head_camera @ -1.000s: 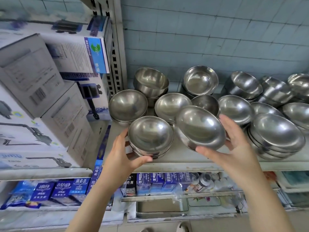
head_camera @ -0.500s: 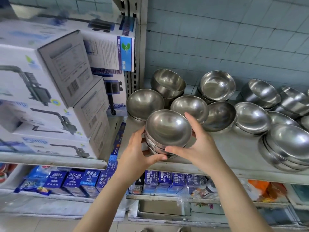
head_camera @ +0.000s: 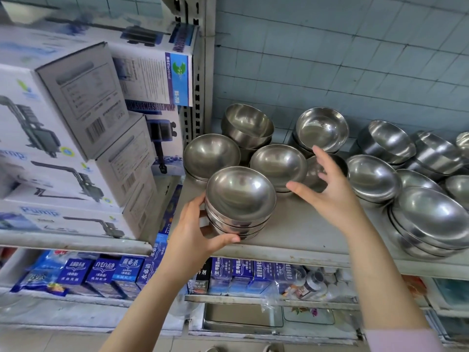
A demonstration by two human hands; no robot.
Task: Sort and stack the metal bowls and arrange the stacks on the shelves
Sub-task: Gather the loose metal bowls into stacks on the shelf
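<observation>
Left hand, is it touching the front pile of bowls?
Touching. The head view shows the left hand holding the front pile of bowls, thumb curled under its bottom edge, fingers against its side.

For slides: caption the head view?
Left hand holds bowl stack on shelf; open right hand hovers beside it.

Bright, soft light all over. The bowls (head_camera: 241, 194) shine with white glare. Boxes (head_camera: 76, 29) at the upper left look blurry.

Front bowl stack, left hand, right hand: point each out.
front bowl stack (head_camera: 241, 196), head view, inside of the top bowl.
left hand (head_camera: 191, 232), head view, back of the hand.
right hand (head_camera: 330, 199), head view, back of the hand.
</observation>
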